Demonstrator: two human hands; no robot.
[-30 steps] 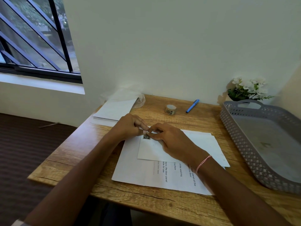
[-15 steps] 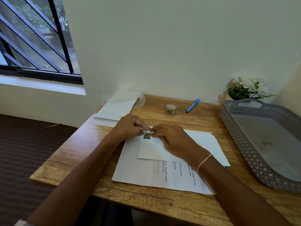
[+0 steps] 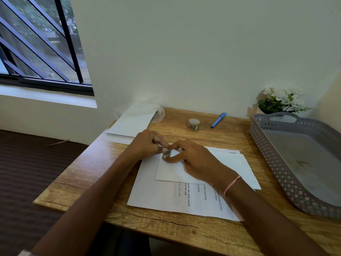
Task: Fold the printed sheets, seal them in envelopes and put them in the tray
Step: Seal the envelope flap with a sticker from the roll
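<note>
A sticker (image 3: pixel 166 154) pinched between left hand (image 3: pixel 146 145) and right hand (image 3: pixel 197 159) at envelope (image 3: pixel 171 170) corner, printed sheet (image 3: pixel 162 196) beneath, tray (image 3: pixel 273 163) beside

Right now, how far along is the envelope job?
One envelope lies on the printed sheets; its contents can't be seen. In hand: left hand and right hand pinch a sticker at its far corner. Remaining: no envelope shows in the tray; the sheets lie unfolded.

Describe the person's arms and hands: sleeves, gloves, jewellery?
Both forearms are bare. No gloves on the left hand or right hand, and no rings visible. A thin pink-and-white twisted thread bracelet circles the right wrist. A sliver of pale sleeve shows at the bottom-left corner.
</note>
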